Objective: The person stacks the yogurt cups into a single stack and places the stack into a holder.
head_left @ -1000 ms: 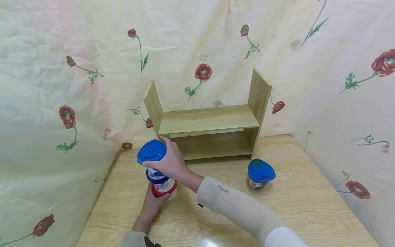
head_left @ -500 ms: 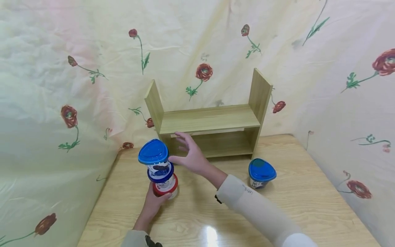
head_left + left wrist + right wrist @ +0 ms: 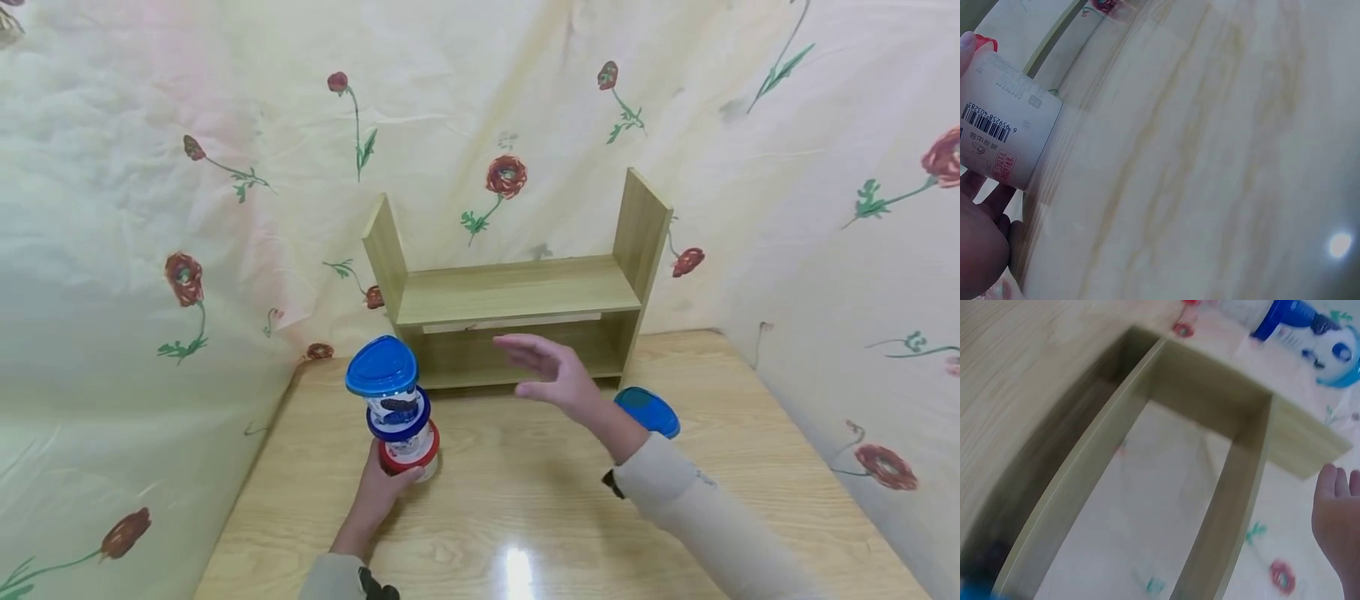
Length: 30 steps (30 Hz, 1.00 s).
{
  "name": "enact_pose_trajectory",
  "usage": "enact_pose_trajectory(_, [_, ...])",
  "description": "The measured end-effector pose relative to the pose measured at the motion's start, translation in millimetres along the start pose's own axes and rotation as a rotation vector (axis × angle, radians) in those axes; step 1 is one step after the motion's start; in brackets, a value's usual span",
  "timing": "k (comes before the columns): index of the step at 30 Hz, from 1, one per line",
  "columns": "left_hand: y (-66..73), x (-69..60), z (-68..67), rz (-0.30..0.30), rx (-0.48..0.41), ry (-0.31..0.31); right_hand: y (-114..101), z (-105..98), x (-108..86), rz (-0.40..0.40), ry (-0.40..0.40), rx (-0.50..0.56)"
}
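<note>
In the head view three tubs stand stacked at the left of the table: a red-rimmed tub (image 3: 411, 451) at the bottom, a tub with a dark blue rim (image 3: 401, 421) above it, and a tub with a bright blue lid (image 3: 382, 367) on top. My left hand (image 3: 377, 492) grips the bottom tub from its left and front; the left wrist view shows its white barcoded side (image 3: 1007, 122). With fingers apart and nothing held, my right hand (image 3: 558, 383) hovers before the shelf. Partly behind my right forearm sits another blue-lidded tub (image 3: 648, 411).
A two-tier wooden shelf (image 3: 517, 292) stands at the back of the wooden table (image 3: 487, 508), its two levels bare. Flower-patterned cloth (image 3: 450, 83) hangs behind and at both sides.
My right hand has let go of the top tub and moved right, away from the stack. My left hand keeps its grip on the bottom tub. The view has shifted slightly.
</note>
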<state>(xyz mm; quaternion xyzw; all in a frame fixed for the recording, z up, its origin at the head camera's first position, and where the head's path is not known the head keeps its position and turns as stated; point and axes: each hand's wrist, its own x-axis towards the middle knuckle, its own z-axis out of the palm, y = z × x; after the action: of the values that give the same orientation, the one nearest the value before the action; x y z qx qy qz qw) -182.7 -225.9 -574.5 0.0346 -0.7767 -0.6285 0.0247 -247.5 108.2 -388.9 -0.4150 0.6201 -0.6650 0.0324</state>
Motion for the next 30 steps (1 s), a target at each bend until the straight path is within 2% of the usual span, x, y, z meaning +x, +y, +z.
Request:
enact_pose_trajectory(3, [0.7, 1.3, 0.3, -0.001, -0.006, 0.000, -2.5, -23.0, -14.0, -0.004, -0.030, -0.021])
enact_pose_trajectory(8, [-0.8, 1.9, 1.0, -0.012, -0.006, 0.002, -4.8, -53.6, -36.6, 0.044, -0.058, -0.083])
enact_pose_trajectory(17, [-1.6, 1.5, 0.8, -0.008, -0.004, 0.003, -5.0, -91.4, -65.6, 0.132, -0.060, -0.213])
enact_pose_trajectory(30, [-0.5, 0.1, 1.6, 0.012, -0.003, 0.008, 6.1, -140.3, -109.3, 0.276, 0.013, -0.490])
